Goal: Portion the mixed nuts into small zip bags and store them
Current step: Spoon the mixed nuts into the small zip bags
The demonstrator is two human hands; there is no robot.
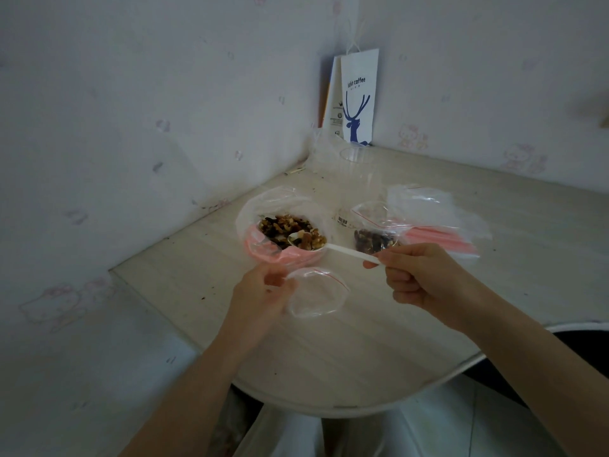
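**A loaded spoon over the bowl, a bag waiting open**

The brown mixed nuts (283, 225) lie heaped in a pink round bowl (260, 252) lined with clear film. Over the bowl's near edge hangs a white plastic spoon (342, 250), its scoop full of nuts. The right hand (418, 275), to the right of the bowl, has its fingers curled round the end of the handle.

Just in front of the bowl, the left hand (263, 291) pinches the mouth of a small, clear, red-lined empty zip bag (318, 295), which gapes open. A filled clear zip bag (375, 239) lies to the right of the bowl, and a stack of flat spare bags (441, 222) lies beyond it.

The bag film looks thin, limp and slippery, so its mouth will probably collapse unless held at the stiffer seal strip. The nuts are light and loose and would likely roll off a tilted spoon, so it is best kept level until it is over the opening.
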